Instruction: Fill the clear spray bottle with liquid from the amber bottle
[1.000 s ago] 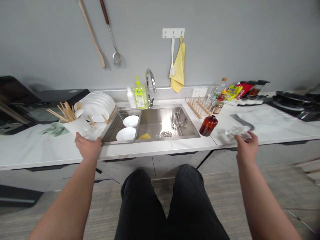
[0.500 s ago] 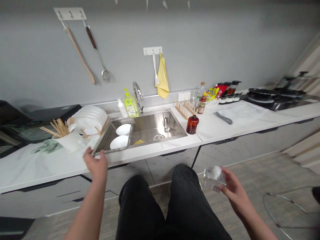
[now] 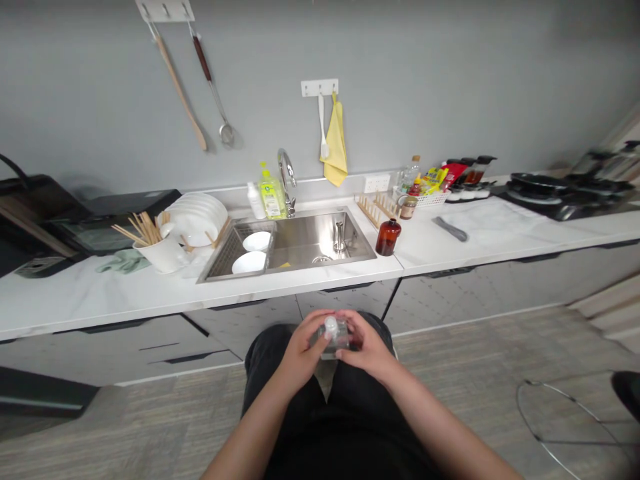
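Observation:
Both hands meet low in front of me, above my lap, around a small clear box-shaped container (image 3: 334,337) with a round whitish piece on top. My left hand (image 3: 305,350) grips its left side, the thumb near the round piece. Closed on the opposite side is my right hand (image 3: 364,347). The fingers hide parts of the container, and I cannot make out its contents. Beyond the hands, white bowls (image 3: 250,262) sit in a drainer basket (image 3: 223,257) at the left of the steel sink (image 3: 313,230).
An amber bottle (image 3: 388,237) stands right of the sink, beside a wooden rack (image 3: 373,210). Left of it are stacked plates (image 3: 200,213) and a white holder with chopsticks (image 3: 163,257). A grey utensil (image 3: 450,229) lies on the counter (image 3: 425,250). A wire-framed object (image 3: 535,437) is at lower right.
My left hand has left the drainer basket's front corner and come to the container. My right hand has brought the container leftward to the middle. The view has shifted slightly.

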Tool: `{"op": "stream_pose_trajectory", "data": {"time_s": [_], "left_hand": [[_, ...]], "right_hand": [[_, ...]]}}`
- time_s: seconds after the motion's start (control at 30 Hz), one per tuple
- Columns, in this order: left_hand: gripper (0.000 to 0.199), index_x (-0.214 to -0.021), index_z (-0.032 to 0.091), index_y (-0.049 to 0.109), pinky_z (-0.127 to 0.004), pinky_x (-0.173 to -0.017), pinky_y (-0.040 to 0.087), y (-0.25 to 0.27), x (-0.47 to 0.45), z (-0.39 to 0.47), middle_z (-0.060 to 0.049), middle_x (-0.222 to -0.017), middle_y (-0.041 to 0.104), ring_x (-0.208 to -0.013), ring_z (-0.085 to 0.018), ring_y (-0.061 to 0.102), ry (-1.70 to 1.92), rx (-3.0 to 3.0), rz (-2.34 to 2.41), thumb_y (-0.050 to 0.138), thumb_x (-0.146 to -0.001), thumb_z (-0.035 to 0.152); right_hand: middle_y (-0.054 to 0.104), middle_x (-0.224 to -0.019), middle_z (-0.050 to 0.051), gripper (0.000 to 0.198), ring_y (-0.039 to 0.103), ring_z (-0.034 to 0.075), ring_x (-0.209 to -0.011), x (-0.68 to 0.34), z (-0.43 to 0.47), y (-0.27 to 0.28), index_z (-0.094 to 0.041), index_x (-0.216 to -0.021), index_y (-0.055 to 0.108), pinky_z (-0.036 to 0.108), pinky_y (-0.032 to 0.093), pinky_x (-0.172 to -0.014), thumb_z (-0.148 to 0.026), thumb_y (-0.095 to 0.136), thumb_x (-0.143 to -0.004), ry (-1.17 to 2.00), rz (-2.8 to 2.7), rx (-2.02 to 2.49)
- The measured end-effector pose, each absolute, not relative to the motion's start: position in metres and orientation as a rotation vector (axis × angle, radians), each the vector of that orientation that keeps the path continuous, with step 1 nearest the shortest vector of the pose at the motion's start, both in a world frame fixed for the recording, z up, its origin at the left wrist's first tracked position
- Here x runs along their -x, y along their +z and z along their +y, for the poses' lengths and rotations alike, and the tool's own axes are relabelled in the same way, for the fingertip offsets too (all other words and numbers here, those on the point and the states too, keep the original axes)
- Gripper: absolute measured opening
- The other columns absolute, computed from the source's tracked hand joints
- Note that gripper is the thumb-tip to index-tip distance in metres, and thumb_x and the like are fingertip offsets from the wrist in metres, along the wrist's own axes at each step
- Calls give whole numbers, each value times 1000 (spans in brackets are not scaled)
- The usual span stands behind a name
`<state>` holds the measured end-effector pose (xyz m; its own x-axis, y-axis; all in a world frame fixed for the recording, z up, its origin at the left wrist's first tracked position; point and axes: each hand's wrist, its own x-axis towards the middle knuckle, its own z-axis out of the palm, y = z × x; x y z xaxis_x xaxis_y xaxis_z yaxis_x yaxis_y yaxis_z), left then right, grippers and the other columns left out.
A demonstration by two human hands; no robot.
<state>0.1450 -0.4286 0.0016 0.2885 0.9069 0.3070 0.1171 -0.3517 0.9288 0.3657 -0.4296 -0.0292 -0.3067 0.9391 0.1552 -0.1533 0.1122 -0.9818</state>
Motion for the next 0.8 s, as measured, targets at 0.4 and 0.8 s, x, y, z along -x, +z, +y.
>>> {"op": "stream_pose_trajectory", "data": {"time_s": [0.4, 0.8], "left_hand": [[24, -99, 29, 75, -60, -111, 63, -18, -146, -447, -12, -124, 81, -118, -35, 78, 1256, -1646, 1169, 91, -92, 45], [63, -158, 35, 60, -64, -134, 50, -17, -138, -456, -10, -128, 85, -148, -36, 73, 1321, -1527, 969, 84, -100, 47]], "right_hand": [[79, -147, 11, 84, 78, 38, -134, -353, -453, -33, -33, -145, 74, 51, 69, -103, -39, 111, -70, 1277, -1440, 926], [80, -147, 12, 86, 80, 36, -130, -368, -455, -22, -32, -146, 73, 47, 70, -99, -39, 111, -69, 1239, -1397, 951]]}}
